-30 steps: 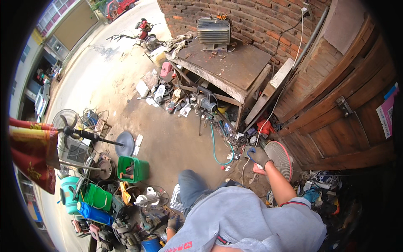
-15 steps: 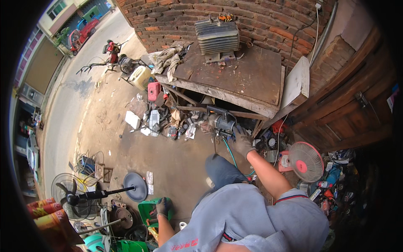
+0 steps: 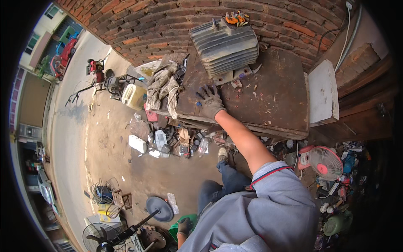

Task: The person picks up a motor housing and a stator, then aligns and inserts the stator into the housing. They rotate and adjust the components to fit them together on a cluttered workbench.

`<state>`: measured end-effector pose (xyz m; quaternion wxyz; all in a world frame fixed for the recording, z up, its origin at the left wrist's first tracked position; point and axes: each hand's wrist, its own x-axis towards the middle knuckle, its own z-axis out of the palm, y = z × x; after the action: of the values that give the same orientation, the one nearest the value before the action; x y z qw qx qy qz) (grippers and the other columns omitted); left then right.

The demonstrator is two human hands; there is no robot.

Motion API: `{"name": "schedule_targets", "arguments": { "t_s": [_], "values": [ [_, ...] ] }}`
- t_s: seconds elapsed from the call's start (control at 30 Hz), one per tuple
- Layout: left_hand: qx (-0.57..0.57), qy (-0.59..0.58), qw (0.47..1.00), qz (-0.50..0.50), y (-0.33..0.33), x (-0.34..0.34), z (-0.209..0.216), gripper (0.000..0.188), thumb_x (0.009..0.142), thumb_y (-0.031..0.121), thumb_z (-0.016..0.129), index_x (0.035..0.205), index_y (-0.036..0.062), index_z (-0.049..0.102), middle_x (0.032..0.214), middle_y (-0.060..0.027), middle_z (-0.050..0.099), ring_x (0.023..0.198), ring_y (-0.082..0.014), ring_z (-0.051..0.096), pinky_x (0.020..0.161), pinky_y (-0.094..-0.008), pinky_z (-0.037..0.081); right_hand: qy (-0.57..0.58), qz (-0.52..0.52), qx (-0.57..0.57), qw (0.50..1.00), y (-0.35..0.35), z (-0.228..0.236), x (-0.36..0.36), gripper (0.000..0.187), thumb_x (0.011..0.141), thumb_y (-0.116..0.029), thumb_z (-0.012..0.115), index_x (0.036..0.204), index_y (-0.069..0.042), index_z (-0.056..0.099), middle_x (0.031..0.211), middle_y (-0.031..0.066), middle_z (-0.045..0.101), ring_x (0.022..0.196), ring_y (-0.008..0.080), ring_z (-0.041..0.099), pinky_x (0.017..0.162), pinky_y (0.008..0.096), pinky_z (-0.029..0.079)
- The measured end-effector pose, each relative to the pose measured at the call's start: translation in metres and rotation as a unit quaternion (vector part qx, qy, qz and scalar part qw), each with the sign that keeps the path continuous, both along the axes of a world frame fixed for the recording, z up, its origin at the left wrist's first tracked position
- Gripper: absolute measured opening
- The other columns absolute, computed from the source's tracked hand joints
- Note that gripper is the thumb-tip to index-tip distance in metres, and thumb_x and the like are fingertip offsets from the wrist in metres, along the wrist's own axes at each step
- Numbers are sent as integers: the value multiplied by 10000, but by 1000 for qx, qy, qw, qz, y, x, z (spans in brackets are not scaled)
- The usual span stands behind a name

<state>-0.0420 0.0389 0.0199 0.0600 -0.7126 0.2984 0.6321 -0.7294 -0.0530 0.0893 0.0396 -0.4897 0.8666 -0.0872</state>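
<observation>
Motor (image 3: 226, 48) and rag (image 3: 163, 89) flank the right hand (image 3: 210, 101).

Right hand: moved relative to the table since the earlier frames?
Yes. The right hand went leftward and up relative to the table: from beside the pink fan to over its front-left part, near the motor.

A rough wall of weathered red brick (image 3: 168, 19) rises directly behind the low, dark-brown wooden table (image 3: 285, 84). Right of the table, a dark-brown wooden door (image 3: 357, 119) sits in shade. Dusty brown bare ground (image 3: 180, 176) spreads before the table (littered near its base). Well left of the table, a pale grey road (image 3: 69, 134) lies in bright daylight, edged by pale buildings with dark windows (image 3: 52, 11).
</observation>
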Motion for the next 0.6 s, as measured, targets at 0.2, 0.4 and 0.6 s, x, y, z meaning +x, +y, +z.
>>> {"name": "schedule_targets", "arguments": {
  "t_s": [0.2,0.4,0.6],
  "values": [
    [-9,-18,999,34,-87,-34,-12,234,927,227,635,1101,72,606,875,-117,671,671,-254,665,531,-360,519,46,-120,-34,991,103,-2,-44,505,968,-359,473,1430,-159,507,1536,90,410,1465,310,266,1187,616,53],
    [-48,61,992,-100,-194,-154,-2,238,937,245,654,1103,80,610,872,-90,664,682,-217,660,563,-319,516,145,-362,38,920,229,12,-108,580,908,-368,566,1440,-154,480,1518,101,413,1438,321,298,1157,623,137],
    [-72,109,980,-149,-279,-213,4,143,952,200,630,1036,86,609,795,-53,623,610,-174,612,497,-289,469,130,-273,-26,953,186,17,-75,597,918,-407,554,1436,-123,474,1516,129,404,1437,330,296,1164,585,160]
  ]
}}
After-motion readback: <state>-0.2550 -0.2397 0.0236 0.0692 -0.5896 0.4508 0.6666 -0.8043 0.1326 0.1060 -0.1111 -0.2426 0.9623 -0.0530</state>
